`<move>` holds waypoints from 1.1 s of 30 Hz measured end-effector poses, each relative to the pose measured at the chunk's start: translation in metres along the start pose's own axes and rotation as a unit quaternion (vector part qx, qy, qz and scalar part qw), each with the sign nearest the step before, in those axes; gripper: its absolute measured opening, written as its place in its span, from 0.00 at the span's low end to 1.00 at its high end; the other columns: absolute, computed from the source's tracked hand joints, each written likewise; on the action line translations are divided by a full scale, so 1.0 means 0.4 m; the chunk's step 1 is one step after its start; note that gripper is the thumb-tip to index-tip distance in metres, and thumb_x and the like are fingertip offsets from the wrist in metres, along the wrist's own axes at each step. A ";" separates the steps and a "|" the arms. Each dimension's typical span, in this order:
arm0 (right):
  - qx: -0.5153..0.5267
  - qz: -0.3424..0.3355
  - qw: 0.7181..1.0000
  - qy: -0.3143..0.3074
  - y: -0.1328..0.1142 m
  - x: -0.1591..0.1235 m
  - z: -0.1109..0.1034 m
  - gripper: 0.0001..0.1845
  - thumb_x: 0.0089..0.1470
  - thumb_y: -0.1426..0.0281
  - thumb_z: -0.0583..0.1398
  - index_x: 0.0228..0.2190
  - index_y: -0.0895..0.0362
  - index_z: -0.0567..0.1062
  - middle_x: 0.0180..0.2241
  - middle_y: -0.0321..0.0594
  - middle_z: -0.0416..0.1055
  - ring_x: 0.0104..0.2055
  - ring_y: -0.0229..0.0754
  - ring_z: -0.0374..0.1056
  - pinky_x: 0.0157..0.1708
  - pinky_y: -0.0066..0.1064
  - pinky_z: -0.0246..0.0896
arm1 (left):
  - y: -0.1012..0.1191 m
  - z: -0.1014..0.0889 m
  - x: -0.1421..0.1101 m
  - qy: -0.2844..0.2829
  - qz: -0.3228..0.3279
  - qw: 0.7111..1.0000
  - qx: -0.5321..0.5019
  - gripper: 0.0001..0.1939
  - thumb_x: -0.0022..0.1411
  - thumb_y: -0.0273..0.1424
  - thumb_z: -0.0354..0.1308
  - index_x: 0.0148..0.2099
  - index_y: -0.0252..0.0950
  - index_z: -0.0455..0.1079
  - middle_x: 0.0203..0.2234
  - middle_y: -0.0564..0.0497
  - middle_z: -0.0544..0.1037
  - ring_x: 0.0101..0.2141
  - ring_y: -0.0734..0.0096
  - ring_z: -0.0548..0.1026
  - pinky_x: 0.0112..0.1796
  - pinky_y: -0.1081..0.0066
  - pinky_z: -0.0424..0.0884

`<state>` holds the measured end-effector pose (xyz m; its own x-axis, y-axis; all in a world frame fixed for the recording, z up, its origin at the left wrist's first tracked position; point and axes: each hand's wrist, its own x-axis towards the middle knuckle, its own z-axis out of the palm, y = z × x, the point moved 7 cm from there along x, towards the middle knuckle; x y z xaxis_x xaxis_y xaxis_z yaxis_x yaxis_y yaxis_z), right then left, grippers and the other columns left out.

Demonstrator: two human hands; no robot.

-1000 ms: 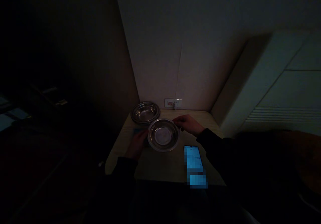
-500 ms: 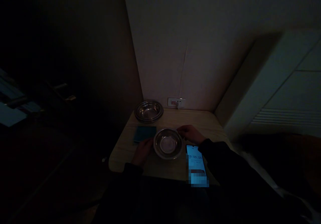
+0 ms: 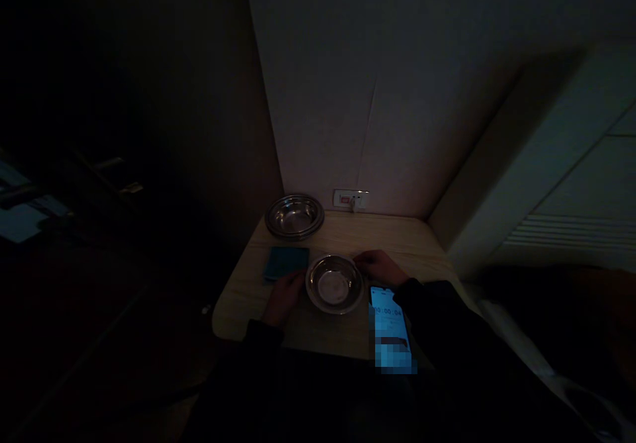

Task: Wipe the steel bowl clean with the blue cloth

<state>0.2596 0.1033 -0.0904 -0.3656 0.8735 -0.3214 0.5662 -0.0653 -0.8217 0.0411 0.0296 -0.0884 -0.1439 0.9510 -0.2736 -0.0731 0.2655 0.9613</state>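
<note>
Your left hand [image 3: 284, 297] pinches the near-left rim of the metal bowl [image 3: 334, 285], and your right hand [image 3: 380, 266] pinches its rim on the far right. The bowl sits level between them, over the middle of the table [image 3: 385, 231]. Just beyond your left hand lies a folded teal cloth [image 3: 287, 261], with stacked metal dishes [image 3: 295, 216] behind it; a lit phone [image 3: 390, 324] lies below your right wrist. A socket panel [image 3: 350, 199] is on the wall behind.
</note>
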 end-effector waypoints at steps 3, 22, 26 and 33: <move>-0.004 0.005 1.000 -0.003 0.001 -0.004 0.003 0.16 0.57 0.65 0.56 0.46 0.59 0.67 0.47 0.42 0.65 0.43 0.44 0.66 0.40 0.40 0.65 | 0.011 0.000 0.001 0.000 0.008 1.000 0.014 0.16 0.50 0.36 0.55 0.39 0.31 0.74 0.39 0.44 0.78 0.43 0.60 0.74 0.41 0.65 0.70; -0.204 -0.116 0.971 0.033 -0.195 0.015 -0.022 0.14 0.58 0.65 0.55 0.45 0.57 0.68 0.47 0.42 0.65 0.43 0.42 0.66 0.42 0.40 0.64 | 0.119 -0.227 0.021 0.185 0.034 0.934 0.303 0.21 0.50 0.38 0.54 0.44 0.29 0.70 0.44 0.35 0.74 0.45 0.54 0.71 0.45 0.64 0.63; -0.253 -0.132 0.958 0.017 -0.266 0.056 0.047 0.15 0.58 0.65 0.55 0.45 0.57 0.68 0.47 0.42 0.65 0.43 0.42 0.66 0.41 0.40 0.64 | 0.096 -0.234 0.064 0.172 0.008 0.933 0.317 0.21 0.45 0.39 0.59 0.40 0.30 0.71 0.41 0.35 0.76 0.45 0.53 0.72 0.43 0.65 0.64; -0.318 -0.113 0.941 -0.011 -0.306 0.134 0.172 0.15 0.58 0.65 0.55 0.46 0.57 0.67 0.47 0.43 0.65 0.44 0.43 0.66 0.41 0.40 0.64 | 0.073 -0.234 0.111 0.158 -0.016 0.937 0.312 0.10 0.39 0.36 0.62 0.25 0.36 0.71 0.27 0.42 0.79 0.39 0.52 0.74 0.37 0.66 0.66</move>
<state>0.1197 0.1249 -0.0395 -0.5406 0.8202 -0.1870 0.7975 0.4289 -0.4243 -0.0599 0.0646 -0.0755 -0.4438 0.8727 -0.2036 0.4949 0.4281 0.7562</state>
